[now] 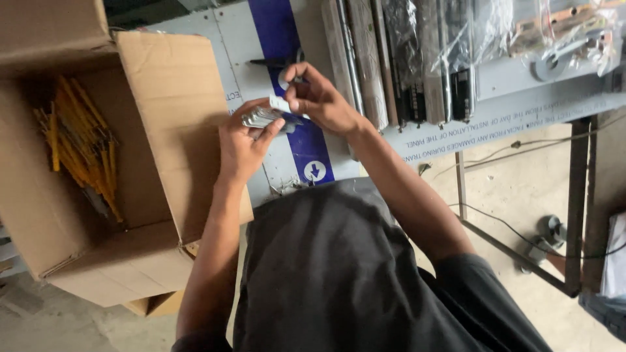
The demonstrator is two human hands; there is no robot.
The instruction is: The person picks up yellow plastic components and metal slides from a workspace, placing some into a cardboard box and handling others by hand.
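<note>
My left hand [242,140] grips a stack of thin grey metal strips [261,118], held fanned out above the table. My right hand [319,98] pinches one small pale piece [280,104] at the top of that stack, fingers curled around it. Both hands meet over the light grey table [508,107] with its blue stripe [306,146]. My dark grey shirt fills the lower middle of the view.
An open cardboard box [163,117] on the left holds several yellow-handled tools [81,140]. Long metal bars and plastic-wrapped parts [417,58] lie at the table's far side. A metal frame [577,202] and cables stand on the floor at right.
</note>
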